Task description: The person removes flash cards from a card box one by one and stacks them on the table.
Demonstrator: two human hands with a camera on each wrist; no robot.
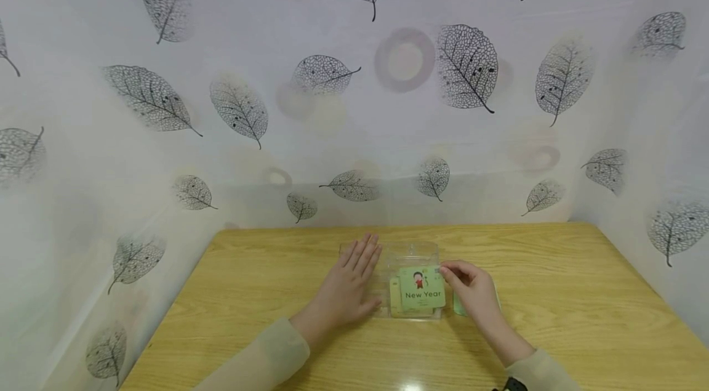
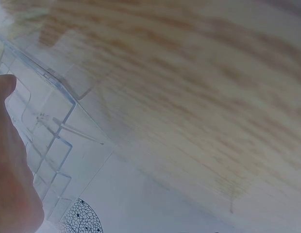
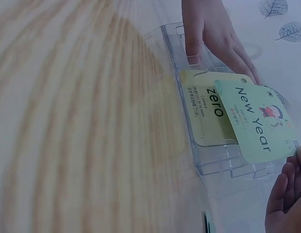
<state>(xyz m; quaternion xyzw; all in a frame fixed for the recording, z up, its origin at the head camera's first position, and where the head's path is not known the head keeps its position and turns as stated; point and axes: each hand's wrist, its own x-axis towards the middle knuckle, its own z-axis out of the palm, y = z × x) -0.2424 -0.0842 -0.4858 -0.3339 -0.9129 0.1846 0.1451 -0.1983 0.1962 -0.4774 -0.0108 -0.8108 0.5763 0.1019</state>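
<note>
A clear plastic box [image 1: 412,248] lies on the table with flash cards in it. My right hand [image 1: 480,300] pinches the right edge of a light green "New Year" flash card [image 1: 422,287]. That card overlaps a yellow-green "zero" flash card [image 3: 205,119] lying in the box. Flat over the box's left side, my left hand [image 1: 344,289] rests with its fingers straight and thumb out toward the cards. In the left wrist view, only part of the left hand [image 2: 15,179] shows, beside the box's clear stepped edges [image 2: 58,131].
Another green card [image 1: 460,305] lies on the table, partly hidden by my right hand. The wood-grain table [image 1: 266,280] meets a white curtain [image 1: 354,132] printed with dark leaves along its back and sides.
</note>
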